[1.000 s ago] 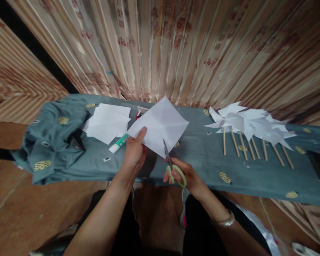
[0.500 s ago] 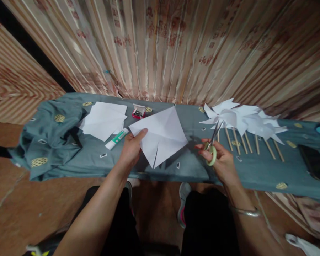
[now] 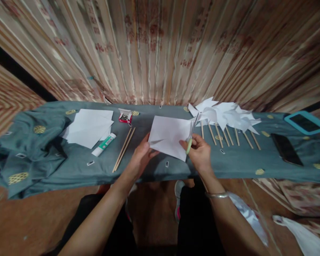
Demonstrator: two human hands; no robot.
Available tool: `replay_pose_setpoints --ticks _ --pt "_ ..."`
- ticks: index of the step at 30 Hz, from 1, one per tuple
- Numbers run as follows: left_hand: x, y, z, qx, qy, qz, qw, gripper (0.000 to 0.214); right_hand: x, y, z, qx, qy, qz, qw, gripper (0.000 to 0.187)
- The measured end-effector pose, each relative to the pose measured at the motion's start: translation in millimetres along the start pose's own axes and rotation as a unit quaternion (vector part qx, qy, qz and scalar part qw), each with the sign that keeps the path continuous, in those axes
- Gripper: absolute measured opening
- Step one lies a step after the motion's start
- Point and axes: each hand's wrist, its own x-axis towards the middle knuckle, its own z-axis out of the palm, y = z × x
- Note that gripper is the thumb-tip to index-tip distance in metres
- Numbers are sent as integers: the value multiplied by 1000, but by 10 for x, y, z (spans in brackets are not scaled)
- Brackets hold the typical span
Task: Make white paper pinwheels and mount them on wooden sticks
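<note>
A white square of paper (image 3: 169, 137) is held over the middle of the cloth-covered table. My left hand (image 3: 142, 153) is closed on its left corner, near a slit cut in from that corner. My right hand (image 3: 200, 151) is closed round scissors (image 3: 189, 144) with pale green handles, blades pointing up and away along the paper's right edge. The right thumb touches the paper there. Whether the blades are parted is hard to make out. To the right lie several white paper pinwheels (image 3: 224, 113) on wooden sticks.
On the left lie a stack of white paper (image 3: 89, 124), a green-and-white glue stick (image 3: 104, 144), two wooden sticks (image 3: 124, 149) and a small red box of pins (image 3: 125, 116). A black phone (image 3: 286, 149) and a blue-framed tablet (image 3: 306, 122) rest at the right. A curtain (image 3: 149, 53) hangs behind.
The paper has been turned, so its slit now lies by my left hand. My right hand has brought the scissors leftward to the paper's right edge. Two sticks have come into view.
</note>
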Motion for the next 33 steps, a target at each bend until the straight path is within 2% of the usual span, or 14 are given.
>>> replay_pose_setpoints --ticks 3,6,9,12,14,18,21,24,28,33 --pt "-57 -136 119 10 15 -8 1000 69 36 -19 61 -8 15 -19 1000 49" --pt "-67 -221 249 -10 29 -7 999 62 -5 -22 140 -53 1 -41 998 45" --pt "-13 -191 323 -68 115 -3 991 49 -70 -7 218 -78 -27 -50 995 44" --pt "58 -87 305 -127 217 -5 968 35 -106 14 261 -51 -70 -24 996 47" --pt "96 -7 262 -140 250 3 958 29 -117 19 259 -25 -102 -4 994 48" --pt "143 168 158 -138 281 71 947 25 -179 -8 202 -53 -196 8 979 47" --pt "161 310 77 -136 306 106 936 25 -277 -35 160 -93 -292 38 951 45" --pt "165 421 13 -140 316 139 928 26 -378 -51 144 -119 -361 67 922 43" --pt "168 473 -14 -145 328 143 923 25 -449 -74 142 -147 -408 93 896 40" --pt "172 434 4 -142 313 136 929 27 -452 -73 140 -157 -424 100 886 37"
